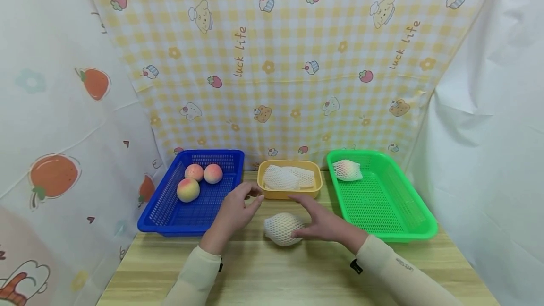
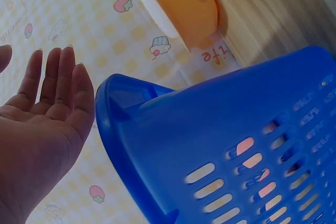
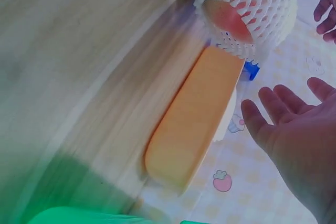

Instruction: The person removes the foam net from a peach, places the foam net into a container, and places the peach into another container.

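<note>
A peach in a white foam net [image 1: 282,230] sits on the wooden table between my two hands. Red skin shows through the open end of its net [image 3: 273,3] in the right wrist view. My right hand [image 1: 327,222] is over the table to the right, fingers spread, its thumb overlapping the net's right side in the head view. On the other side, my left hand [image 1: 236,208] is held apart from the netted peach, near the blue basket's corner. Its fingers [image 2: 63,82] are extended, with nothing in the palm.
At the left, a blue basket [image 1: 231,223] contains three bare peaches [image 1: 188,190]. Behind the hands stands a yellow tub [image 1: 290,194] with white foam nets [image 1: 281,177]. The green basket [image 1: 382,221] at the right contains another netted peach [image 1: 347,170]. Patterned cloth hangs behind.
</note>
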`<state>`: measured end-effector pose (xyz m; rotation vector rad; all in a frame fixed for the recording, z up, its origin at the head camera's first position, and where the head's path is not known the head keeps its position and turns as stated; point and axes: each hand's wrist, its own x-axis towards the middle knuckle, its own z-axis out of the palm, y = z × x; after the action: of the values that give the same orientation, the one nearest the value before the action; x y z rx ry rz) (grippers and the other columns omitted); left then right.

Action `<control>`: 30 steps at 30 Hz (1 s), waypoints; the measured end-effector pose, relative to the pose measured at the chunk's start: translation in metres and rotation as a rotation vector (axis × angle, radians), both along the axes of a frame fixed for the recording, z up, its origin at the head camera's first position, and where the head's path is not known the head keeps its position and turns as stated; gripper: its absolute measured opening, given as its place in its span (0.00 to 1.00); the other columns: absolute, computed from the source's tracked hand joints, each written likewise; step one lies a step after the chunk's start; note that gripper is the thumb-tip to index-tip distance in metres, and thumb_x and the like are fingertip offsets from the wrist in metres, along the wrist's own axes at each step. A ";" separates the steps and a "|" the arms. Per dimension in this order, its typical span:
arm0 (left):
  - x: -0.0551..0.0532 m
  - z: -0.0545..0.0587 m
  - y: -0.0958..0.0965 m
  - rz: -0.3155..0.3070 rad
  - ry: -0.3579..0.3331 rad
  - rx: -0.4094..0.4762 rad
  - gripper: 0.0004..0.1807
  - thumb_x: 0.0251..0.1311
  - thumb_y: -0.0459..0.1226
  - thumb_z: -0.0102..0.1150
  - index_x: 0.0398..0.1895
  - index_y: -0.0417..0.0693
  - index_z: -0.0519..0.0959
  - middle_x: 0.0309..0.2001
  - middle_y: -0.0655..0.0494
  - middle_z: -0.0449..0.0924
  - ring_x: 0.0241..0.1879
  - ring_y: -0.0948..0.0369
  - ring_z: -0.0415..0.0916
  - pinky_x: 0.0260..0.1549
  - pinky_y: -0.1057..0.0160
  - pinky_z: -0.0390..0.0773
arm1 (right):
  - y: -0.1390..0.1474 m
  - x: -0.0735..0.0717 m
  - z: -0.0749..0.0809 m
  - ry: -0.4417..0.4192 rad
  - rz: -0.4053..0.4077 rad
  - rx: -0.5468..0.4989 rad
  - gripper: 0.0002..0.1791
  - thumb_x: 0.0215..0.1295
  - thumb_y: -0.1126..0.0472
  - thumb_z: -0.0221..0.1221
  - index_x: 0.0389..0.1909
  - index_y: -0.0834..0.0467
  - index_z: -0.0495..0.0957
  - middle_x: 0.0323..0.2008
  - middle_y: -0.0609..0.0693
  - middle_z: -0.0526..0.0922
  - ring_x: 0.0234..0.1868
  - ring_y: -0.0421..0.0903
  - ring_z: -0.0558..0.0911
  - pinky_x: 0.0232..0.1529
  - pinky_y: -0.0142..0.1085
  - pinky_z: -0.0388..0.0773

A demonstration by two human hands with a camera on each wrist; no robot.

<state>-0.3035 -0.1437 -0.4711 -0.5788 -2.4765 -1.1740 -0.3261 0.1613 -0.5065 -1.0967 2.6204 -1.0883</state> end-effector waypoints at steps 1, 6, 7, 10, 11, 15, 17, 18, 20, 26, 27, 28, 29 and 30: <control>0.001 0.000 0.000 -0.006 -0.014 0.008 0.05 0.75 0.35 0.70 0.48 0.52 0.86 0.49 0.56 0.86 0.52 0.55 0.83 0.57 0.43 0.86 | 0.001 0.000 -0.001 -0.013 -0.004 -0.011 0.58 0.63 0.42 0.81 0.87 0.51 0.60 0.81 0.54 0.67 0.80 0.59 0.69 0.76 0.63 0.69; 0.003 -0.003 0.000 -0.035 -0.078 0.038 0.04 0.76 0.34 0.69 0.49 0.49 0.86 0.49 0.57 0.86 0.53 0.54 0.83 0.59 0.41 0.85 | 0.003 0.001 -0.014 -0.075 -0.029 -0.050 0.60 0.62 0.41 0.81 0.89 0.47 0.57 0.84 0.54 0.63 0.83 0.60 0.65 0.78 0.64 0.64; 0.004 -0.003 0.000 -0.038 -0.088 0.040 0.04 0.76 0.34 0.69 0.50 0.48 0.86 0.49 0.57 0.85 0.53 0.54 0.83 0.59 0.41 0.85 | 0.002 0.000 -0.018 -0.089 -0.034 -0.051 0.61 0.62 0.41 0.81 0.89 0.48 0.56 0.85 0.54 0.62 0.83 0.61 0.64 0.78 0.64 0.64; 0.005 -0.006 0.000 -0.043 -0.104 0.048 0.05 0.76 0.34 0.69 0.50 0.47 0.87 0.49 0.57 0.85 0.53 0.54 0.83 0.59 0.41 0.84 | 0.000 0.000 -0.032 -0.154 -0.048 -0.070 0.62 0.64 0.42 0.80 0.90 0.50 0.53 0.86 0.59 0.59 0.82 0.65 0.64 0.77 0.65 0.67; 0.005 -0.007 0.000 -0.044 -0.105 0.048 0.05 0.76 0.34 0.69 0.50 0.47 0.87 0.49 0.57 0.85 0.53 0.54 0.83 0.59 0.40 0.84 | -0.001 0.000 -0.035 -0.181 -0.053 -0.079 0.61 0.65 0.42 0.79 0.90 0.50 0.53 0.86 0.60 0.58 0.82 0.66 0.64 0.76 0.64 0.68; 0.005 -0.009 0.001 -0.054 -0.108 0.051 0.04 0.77 0.34 0.69 0.50 0.49 0.86 0.48 0.58 0.85 0.53 0.55 0.83 0.59 0.41 0.85 | -0.005 0.001 -0.044 -0.274 -0.054 -0.142 0.59 0.67 0.48 0.79 0.90 0.55 0.54 0.84 0.65 0.61 0.79 0.67 0.69 0.75 0.63 0.70; 0.005 -0.009 0.001 -0.058 -0.109 0.049 0.04 0.77 0.34 0.69 0.49 0.51 0.86 0.48 0.59 0.85 0.53 0.56 0.83 0.59 0.42 0.85 | -0.007 0.002 -0.045 -0.293 -0.055 -0.152 0.59 0.67 0.49 0.79 0.89 0.57 0.54 0.82 0.65 0.64 0.77 0.65 0.72 0.74 0.63 0.70; 0.005 -0.009 0.001 -0.061 -0.112 0.049 0.04 0.77 0.34 0.69 0.49 0.52 0.86 0.48 0.59 0.85 0.53 0.56 0.83 0.59 0.41 0.85 | -0.008 0.002 -0.046 -0.296 -0.056 -0.153 0.58 0.67 0.49 0.79 0.89 0.57 0.55 0.81 0.65 0.66 0.76 0.65 0.73 0.74 0.63 0.70; 0.005 -0.010 0.001 -0.063 -0.114 0.045 0.04 0.77 0.34 0.68 0.49 0.52 0.86 0.48 0.60 0.85 0.52 0.57 0.83 0.58 0.42 0.85 | -0.009 0.003 -0.048 -0.303 -0.064 -0.144 0.57 0.68 0.49 0.78 0.88 0.57 0.56 0.80 0.64 0.69 0.74 0.63 0.76 0.72 0.63 0.72; 0.006 -0.011 0.000 -0.072 -0.128 0.043 0.04 0.77 0.35 0.68 0.51 0.49 0.86 0.48 0.62 0.85 0.52 0.58 0.83 0.58 0.41 0.85 | -0.016 0.003 -0.055 -0.333 -0.069 -0.141 0.51 0.68 0.47 0.77 0.85 0.55 0.62 0.73 0.59 0.77 0.68 0.58 0.80 0.66 0.60 0.78; 0.006 -0.011 0.000 -0.074 -0.131 0.045 0.05 0.77 0.35 0.68 0.51 0.49 0.86 0.48 0.62 0.85 0.52 0.57 0.83 0.58 0.41 0.85 | -0.017 0.003 -0.056 -0.332 -0.072 -0.139 0.51 0.68 0.47 0.77 0.85 0.54 0.62 0.72 0.58 0.77 0.67 0.57 0.81 0.66 0.59 0.79; 0.006 -0.011 0.000 -0.075 -0.132 0.047 0.04 0.77 0.35 0.68 0.50 0.50 0.86 0.48 0.62 0.85 0.52 0.57 0.83 0.58 0.42 0.85 | -0.018 0.004 -0.056 -0.330 -0.071 -0.146 0.50 0.68 0.48 0.77 0.84 0.54 0.63 0.71 0.58 0.78 0.66 0.57 0.81 0.64 0.59 0.80; 0.006 -0.011 0.000 -0.078 -0.134 0.051 0.04 0.78 0.35 0.68 0.51 0.50 0.86 0.48 0.62 0.85 0.53 0.57 0.83 0.59 0.41 0.85 | -0.020 0.004 -0.056 -0.328 -0.074 -0.149 0.49 0.68 0.48 0.77 0.83 0.54 0.64 0.70 0.58 0.79 0.65 0.56 0.82 0.64 0.58 0.81; 0.006 -0.011 0.000 -0.077 -0.135 0.051 0.04 0.78 0.35 0.68 0.50 0.51 0.86 0.48 0.62 0.85 0.53 0.57 0.83 0.59 0.41 0.84 | -0.021 0.004 -0.056 -0.326 -0.081 -0.153 0.48 0.67 0.48 0.77 0.82 0.54 0.65 0.69 0.57 0.79 0.64 0.55 0.82 0.63 0.57 0.81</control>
<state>-0.2972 -0.1434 -0.4822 -0.6044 -2.5477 -1.3428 -0.3223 0.1407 -0.5629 -0.7632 2.3745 -1.3725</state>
